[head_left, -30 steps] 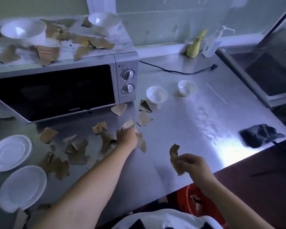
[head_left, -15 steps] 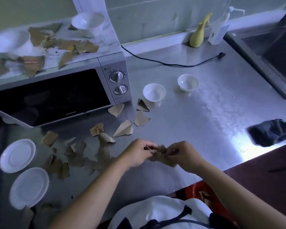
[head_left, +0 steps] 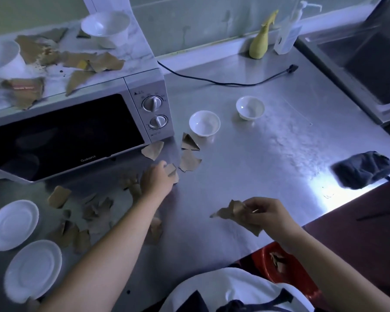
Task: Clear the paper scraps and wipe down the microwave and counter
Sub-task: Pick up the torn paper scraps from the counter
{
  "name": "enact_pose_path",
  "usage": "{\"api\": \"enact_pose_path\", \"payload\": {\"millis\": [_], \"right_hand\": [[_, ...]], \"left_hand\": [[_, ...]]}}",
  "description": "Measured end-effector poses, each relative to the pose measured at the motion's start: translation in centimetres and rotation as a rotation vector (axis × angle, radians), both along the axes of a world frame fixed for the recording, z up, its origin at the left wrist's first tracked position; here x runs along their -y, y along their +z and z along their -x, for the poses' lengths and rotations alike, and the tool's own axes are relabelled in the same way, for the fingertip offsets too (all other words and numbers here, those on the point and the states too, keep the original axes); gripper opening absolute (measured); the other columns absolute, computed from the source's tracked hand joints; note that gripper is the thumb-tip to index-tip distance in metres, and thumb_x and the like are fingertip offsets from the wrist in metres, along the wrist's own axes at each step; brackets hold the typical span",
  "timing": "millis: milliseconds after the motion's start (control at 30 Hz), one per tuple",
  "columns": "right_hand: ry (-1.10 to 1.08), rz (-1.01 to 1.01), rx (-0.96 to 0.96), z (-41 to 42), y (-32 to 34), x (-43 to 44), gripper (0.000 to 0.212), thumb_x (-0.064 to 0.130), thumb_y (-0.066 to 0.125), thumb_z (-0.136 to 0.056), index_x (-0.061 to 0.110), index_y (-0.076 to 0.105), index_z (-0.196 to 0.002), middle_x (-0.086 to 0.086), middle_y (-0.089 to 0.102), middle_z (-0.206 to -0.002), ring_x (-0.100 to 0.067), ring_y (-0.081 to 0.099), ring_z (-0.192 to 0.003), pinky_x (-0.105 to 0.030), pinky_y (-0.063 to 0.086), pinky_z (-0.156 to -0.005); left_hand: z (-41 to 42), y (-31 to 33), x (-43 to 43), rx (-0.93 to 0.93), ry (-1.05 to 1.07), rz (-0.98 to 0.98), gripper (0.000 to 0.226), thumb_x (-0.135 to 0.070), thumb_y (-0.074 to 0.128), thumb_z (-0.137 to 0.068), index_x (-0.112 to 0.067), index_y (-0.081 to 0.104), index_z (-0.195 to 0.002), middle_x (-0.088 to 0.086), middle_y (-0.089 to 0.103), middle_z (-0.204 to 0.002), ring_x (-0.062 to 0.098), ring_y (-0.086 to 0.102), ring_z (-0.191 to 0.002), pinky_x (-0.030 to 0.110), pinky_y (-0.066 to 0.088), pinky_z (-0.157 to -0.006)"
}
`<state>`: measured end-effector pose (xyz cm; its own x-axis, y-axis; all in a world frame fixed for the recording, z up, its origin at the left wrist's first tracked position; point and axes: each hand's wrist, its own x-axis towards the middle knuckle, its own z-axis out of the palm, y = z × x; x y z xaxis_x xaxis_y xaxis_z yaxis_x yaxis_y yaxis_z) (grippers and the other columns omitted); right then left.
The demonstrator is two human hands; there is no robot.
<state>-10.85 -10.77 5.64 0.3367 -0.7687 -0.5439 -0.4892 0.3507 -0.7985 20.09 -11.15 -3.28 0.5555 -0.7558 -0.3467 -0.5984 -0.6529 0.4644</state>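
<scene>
The right hand point(head_left: 263, 213) pinched a bunch of torn scraps point(head_left: 233, 212) above the counter's point(head_left: 268, 158) near edge, at about 5 o'clock. The left hand point(head_left: 155, 180) lay near the centre, fingers curled over a loose scrap point(head_left: 172, 171) on the steel. More brown paper point(head_left: 92, 210) littered the counter toward 8 o'clock and the microwave point(head_left: 65, 136) top at 10 o'clock. A dark cloth point(head_left: 363, 168) lay at 3 o'clock, and a red bin point(head_left: 288, 273) stood below the edge.
</scene>
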Motion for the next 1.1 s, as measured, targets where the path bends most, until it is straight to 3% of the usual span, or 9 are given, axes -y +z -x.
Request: {"api": "enact_pose_path", "payload": {"millis": [100,267,400,500,567,667,767,900,1100], "right_hand": [[-0.123,-0.032,0.011,0.7,0.3,-0.7,0.008,0.004,0.075,-0.086,0.01,0.078,-0.081,-0.005,0.072,-0.073,-0.015,0.065,-0.065,-0.027,0.051,-0.059],[-0.282,-0.073,0.03,1.9,0.4,-1.8,0.004,0.006,0.077,-0.085,0.004,0.077,-0.081,-0.01,0.073,-0.073,-0.017,0.065,-0.061,-0.025,0.051,-0.054],[-0.344,-0.093,0.049,3.1,-0.1,-2.2,0.008,0.0,0.073,-0.086,0.001,0.073,-0.078,-0.012,0.071,-0.07,-0.02,0.063,-0.061,-0.026,0.05,-0.053],[-0.374,-0.151,0.157,3.0,-0.3,-2.1,0.014,-0.001,0.073,-0.085,0.003,0.068,-0.073,-0.013,0.07,-0.072,-0.023,0.065,-0.066,-0.028,0.052,-0.058],[-0.394,-0.205,0.252,2.4,-0.4,-1.7,0.018,0.0,0.07,-0.086,0.006,0.063,-0.071,-0.013,0.068,-0.073,-0.024,0.066,-0.07,-0.031,0.052,-0.06],[-0.383,-0.267,0.394,1.2,-0.2,-0.9,0.018,0.001,0.066,-0.088,0.008,0.061,-0.072,-0.009,0.061,-0.063,-0.021,0.058,-0.057,-0.028,0.045,-0.049],[-0.311,-0.253,0.453,-0.3,0.3,-0.5,0.006,-0.001,0.068,-0.087,0.001,0.063,-0.085,-0.011,0.062,-0.067,-0.022,0.058,-0.057,-0.03,0.047,-0.048],[-0.242,-0.253,0.46,-2.2,0.6,-0.3,0.011,-0.001,0.071,-0.083,0.004,0.064,-0.076,-0.012,0.068,-0.073,-0.02,0.067,-0.064,-0.03,0.055,-0.053],[-0.167,-0.355,0.477,-3.6,-0.2,-0.2,0.028,-0.002,0.07,-0.085,0.009,0.055,-0.064,-0.016,0.059,-0.072,-0.031,0.061,-0.069,-0.04,0.05,-0.06]], "left_hand": [[-1.9,-1.2,1.6,0.098,-0.013,-0.105,0.043,-0.051,0.058,-0.089,-0.023,0.061,-0.122,0.013,0.06,-0.124,0.039,0.054,-0.115,0.051,0.047,-0.097],[-2.9,-2.0,2.6,0.01,0.035,-0.096,0.038,-0.056,0.062,-0.083,-0.021,0.06,-0.069,0.009,0.068,-0.092,0.038,0.062,-0.089,0.047,0.057,-0.08],[-1.0,-1.0,2.2,-0.133,0.032,0.025,0.032,-0.048,0.073,-0.083,-0.018,0.065,-0.075,-0.006,0.064,-0.07,0.029,0.065,-0.077,0.025,0.044,-0.059],[1.2,-0.1,0.6,-0.287,0.042,0.131,0.005,-0.019,0.074,-0.084,-0.019,0.071,-0.088,-0.005,0.068,-0.077,0.027,0.069,-0.084,0.03,0.05,-0.071],[2.9,0.7,-1.2,-0.402,0.076,0.179,0.015,-0.008,0.073,-0.081,-0.021,0.072,-0.087,-0.004,0.072,-0.078,0.02,0.07,-0.078,0.031,0.052,-0.073],[5.9,2.1,-3.8,-0.51,0.135,0.244,0.014,-0.007,0.074,-0.082,-0.021,0.074,-0.085,-0.005,0.074,-0.075,0.007,0.064,-0.06,0.027,0.052,-0.063],[8.6,3.6,-5.9,-0.591,0.147,0.3,0.019,-0.011,0.072,-0.085,-0.029,0.076,-0.079,-0.008,0.074,-0.074,0.008,0.064,-0.064,0.029,0.055,-0.063],[11.0,5.8,-7.3,-0.646,0.191,0.386,0.035,-0.014,0.071,-0.088,-0.047,0.074,-0.078,-0.013,0.076,-0.077,0.003,0.068,-0.066,0.019,0.051,-0.056],[12.2,7.9,-9.9,-0.822,0.341,0.424,0.03,-0.006,0.066,-0.091,-0.03,0.077,-0.077,-0.005,0.075,-0.077,0.007,0.068,-0.071,0.02,0.05,-0.059]]}}
